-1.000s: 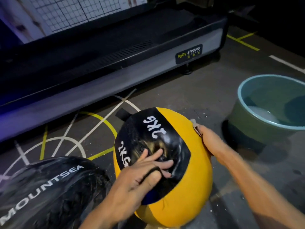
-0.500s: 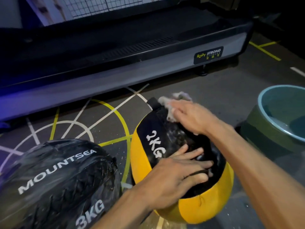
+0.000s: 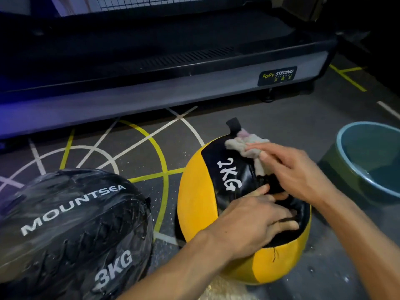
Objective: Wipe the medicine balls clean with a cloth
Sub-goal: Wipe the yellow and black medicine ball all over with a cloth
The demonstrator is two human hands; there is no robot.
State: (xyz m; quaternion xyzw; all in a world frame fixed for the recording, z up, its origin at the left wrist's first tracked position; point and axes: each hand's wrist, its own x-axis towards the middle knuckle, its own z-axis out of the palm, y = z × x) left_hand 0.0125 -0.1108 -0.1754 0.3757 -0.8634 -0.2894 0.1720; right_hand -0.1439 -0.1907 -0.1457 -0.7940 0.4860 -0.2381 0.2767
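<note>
Cloth [image 3: 249, 148] under right hand [image 3: 296, 169] (basin [image 3: 346, 169] nearby holds water).

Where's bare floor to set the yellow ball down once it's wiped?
Bare floor lies between the treadmill, the yellow ball and the basin. Another patch lies behind the black ball. It is tight between the two balls, and between the right hand and the basin.

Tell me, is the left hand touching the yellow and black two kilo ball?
Touching. The head view shows the left hand lying flat on the black panel of the 2KG ball, fingers spread against its surface with no gap.
</note>
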